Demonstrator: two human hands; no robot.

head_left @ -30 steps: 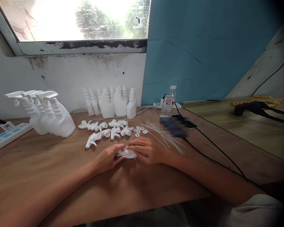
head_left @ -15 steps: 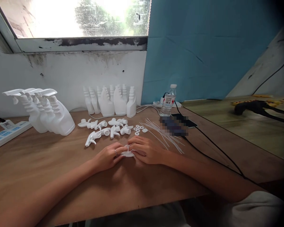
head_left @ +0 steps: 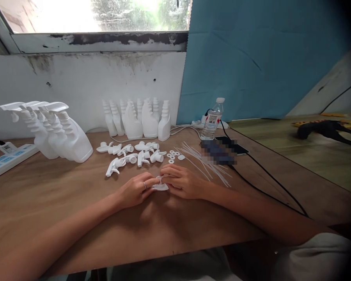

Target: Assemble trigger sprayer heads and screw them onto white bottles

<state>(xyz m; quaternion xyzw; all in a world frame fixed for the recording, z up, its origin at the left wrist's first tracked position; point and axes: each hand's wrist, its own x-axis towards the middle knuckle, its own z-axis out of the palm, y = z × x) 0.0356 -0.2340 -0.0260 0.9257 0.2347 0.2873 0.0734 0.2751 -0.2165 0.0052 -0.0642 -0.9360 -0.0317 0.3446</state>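
Both hands meet over the table and grip one white spray trigger head (head_left: pixel 160 187), partly hidden by the fingers. My left hand (head_left: pixel 139 189) has its fingers closed on the left side of it. From the right, my right hand (head_left: pixel 185 182) pinches the same part, its fingers bent over the top. Just beyond the hands lie several loose white trigger heads (head_left: pixel 114 167) in a loose cluster. Small white ring washers (head_left: pixel 172 156) sit beside them, and thin white tubes (head_left: pixel 204 162) are spread out to the right of my right hand.
White spray bottles without heads (head_left: pixel 149 121) stand against the wall. Bottles with heads fitted (head_left: pixel 61 132) are grouped at the left, near a power strip (head_left: pixel 14 160). A water bottle (head_left: pixel 212 121), a phone (head_left: pixel 234 146) and black cables (head_left: pixel 269 175) occupy the right side.
The camera view has shifted slightly, so the scene sits a little higher. Both hands stay on the spray trigger head, whose lower part now looks slightly more tilted.
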